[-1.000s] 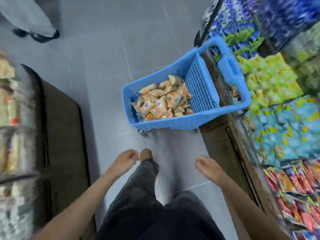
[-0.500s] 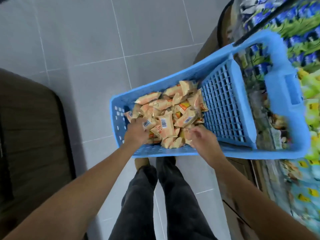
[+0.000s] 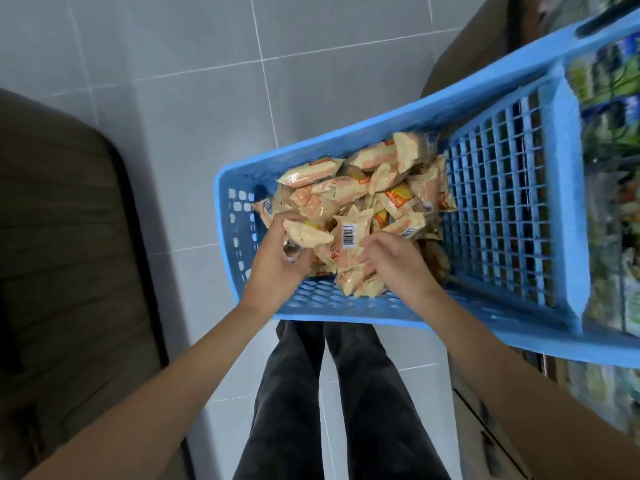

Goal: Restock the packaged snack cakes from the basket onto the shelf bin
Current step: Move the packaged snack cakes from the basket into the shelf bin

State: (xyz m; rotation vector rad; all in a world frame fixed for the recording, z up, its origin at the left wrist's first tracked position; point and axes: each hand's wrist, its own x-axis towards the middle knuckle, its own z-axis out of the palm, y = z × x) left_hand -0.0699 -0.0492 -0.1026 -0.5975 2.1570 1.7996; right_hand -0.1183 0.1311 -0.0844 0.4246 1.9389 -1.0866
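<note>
— Down in the blue plastic lattice basket (image 3: 502, 216), what are the hands doing?

— Both are in the heap of cream-and-orange crinkly-wrapped snack cakes (image 3: 367, 209), which fills the basket's near end. The left hand (image 3: 277, 268) has its grip curled round one pale packet (image 3: 304, 233). The right hand (image 3: 391, 261) has fingers bent into the pile; whether that grip is clamped on a packet I cannot tell.

— What might go wrong?

— The wrappers look slick and puffy, so an overfull handful could shed packets onto the grey tiled floor (image 3: 194, 98). Squeezing harder could crush the cakes.

— And the shelf?

— Blurred packets at the right (image 3: 609, 133); the right bin is not clear.
</note>
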